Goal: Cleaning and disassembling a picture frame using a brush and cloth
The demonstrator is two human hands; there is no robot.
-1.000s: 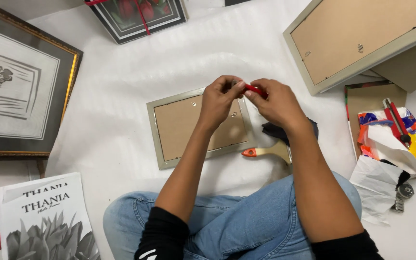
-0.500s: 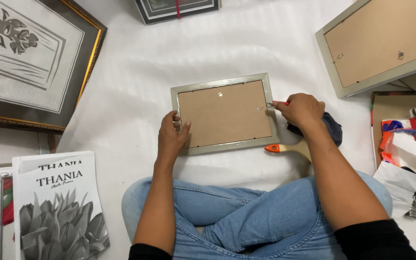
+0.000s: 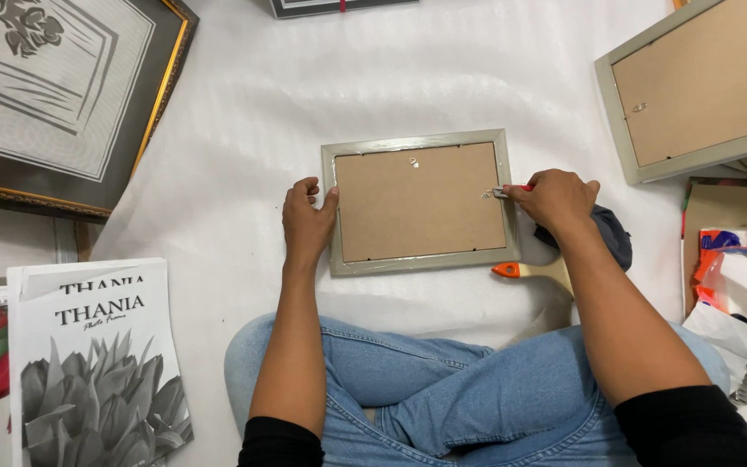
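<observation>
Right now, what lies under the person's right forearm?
Under the right forearm lie a paintbrush with an orange-tipped handle and a dark cloth. The arm covers the bristles and much of the cloth.

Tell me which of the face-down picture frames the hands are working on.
The small grey-green frame at centre. The left hand steadies its left edge while the right hand puts a red-handled tool to its backing. The larger face-down frame, top right, lies untouched.

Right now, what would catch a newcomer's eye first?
A small grey picture frame lies face down mid-sheet. The left hand steadies its left edge while the right hand works a red-handled tool at its right edge. A large gold-edged framed print fills the upper left.
</observation>
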